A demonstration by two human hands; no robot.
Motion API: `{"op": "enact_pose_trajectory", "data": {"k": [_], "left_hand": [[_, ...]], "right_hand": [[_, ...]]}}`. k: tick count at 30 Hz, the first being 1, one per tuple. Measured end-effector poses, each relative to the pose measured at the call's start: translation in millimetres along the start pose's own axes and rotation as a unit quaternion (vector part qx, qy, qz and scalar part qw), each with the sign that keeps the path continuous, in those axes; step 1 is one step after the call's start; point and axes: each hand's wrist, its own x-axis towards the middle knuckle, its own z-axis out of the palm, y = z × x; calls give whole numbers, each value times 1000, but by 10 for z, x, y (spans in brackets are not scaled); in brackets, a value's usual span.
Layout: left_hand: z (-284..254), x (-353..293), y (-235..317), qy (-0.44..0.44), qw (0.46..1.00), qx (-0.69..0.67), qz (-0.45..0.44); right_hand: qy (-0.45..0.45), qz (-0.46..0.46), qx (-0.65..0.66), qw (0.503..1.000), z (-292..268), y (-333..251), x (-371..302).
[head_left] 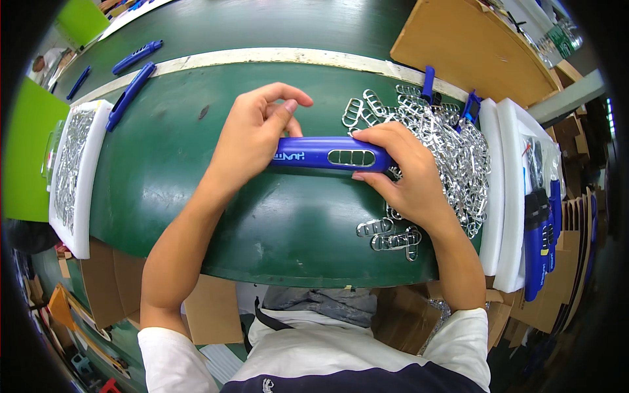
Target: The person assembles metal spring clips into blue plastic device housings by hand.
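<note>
1. A blue plastic handle (331, 154) is held level across the middle of the green work table (196, 170), lying left to right and just above the table's surface, with its slotted window facing upward.
2. The left hand (252, 141) is closed around the left end of the handle. The thumb and forefinger are curled over the top, so that end is kept from turning.
3. The right hand (400, 170) is wrapped around the right end of the handle, fingers folded underneath and thumb along the near side. A metal insert (352, 157) is seen seated in the window. Whether it is being pressed by the thumb cannot be told.
4. A heap of loose metal clips (445, 147) is spread toward the right edge of the table, touching the right hand, so that parts are within easy reach. A few stray clips (393, 236) lie near the front edge.
5. White foam trays (508, 196) are set along the right edge, and finished blue handles (537, 242) are laid beside them on the far right.
6. A further foam tray of metal parts (72, 170) is placed at the left edge.
7. Spare blue handles (131, 95) rest near the far left corner, well apart from both hands.
</note>
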Motion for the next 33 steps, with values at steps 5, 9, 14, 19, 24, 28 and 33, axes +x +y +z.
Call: {"op": "enact_pose_trajectory", "data": {"k": [5,9,14,19,24,28,33], "left_hand": [[-6,60,-72,-3,965,-221,-145],[-120,75,-149,-62,941,-285,-168],[-73,65,-54,-129,986,41,102],[-195,119,-96,-46,971,176,154],[-761,782,-586,47,966,239,93],[-1279,1521,-1149,90,904,411,76],[-981,1861,-1312,141,849,508,-19]], "right_hand": [[-3,-1,-2,1000,2,27,9],[2,13,7,1000,-2,-2,12],[18,25,-49,998,-111,55,-34],[145,122,-37,981,-214,159,-17],[5,153,-121,981,-472,313,-121],[-42,122,-136,982,-397,252,-77],[-19,99,-169,981,-255,314,-141]]}}
